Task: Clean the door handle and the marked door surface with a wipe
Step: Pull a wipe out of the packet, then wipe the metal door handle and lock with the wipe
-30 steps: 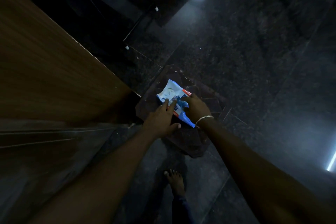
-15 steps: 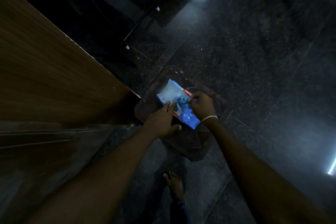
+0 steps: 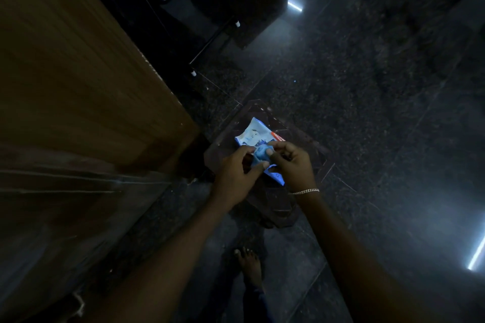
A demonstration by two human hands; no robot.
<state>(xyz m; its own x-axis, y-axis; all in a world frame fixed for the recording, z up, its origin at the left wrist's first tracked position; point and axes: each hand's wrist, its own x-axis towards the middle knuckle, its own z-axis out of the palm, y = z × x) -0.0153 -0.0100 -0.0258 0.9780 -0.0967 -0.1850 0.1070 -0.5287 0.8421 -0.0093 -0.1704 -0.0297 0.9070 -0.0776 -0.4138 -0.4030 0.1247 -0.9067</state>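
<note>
While both hands worked above a low dark brown stand [image 3: 304, 149], the left hand [image 3: 236, 173] and right hand [image 3: 294, 165] each pinched a crumpled blue wipe [image 3: 261, 156] between curled fingers and thumb. The wipe hung just over a blue-and-white packet [image 3: 253, 135] lying on the stand, and the hands hid the packet's near half. A chain bracelet [image 3: 305, 191] circled the right wrist. A wooden panel [image 3: 78, 73] filled the left side, a dark speckled floor [image 3: 367, 113] the rest. A bare foot [image 3: 249, 265] stood below.

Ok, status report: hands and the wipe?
Left hand and right hand pinch blue wipe at packet. Door not yet touched. No obstruction seen.
</note>
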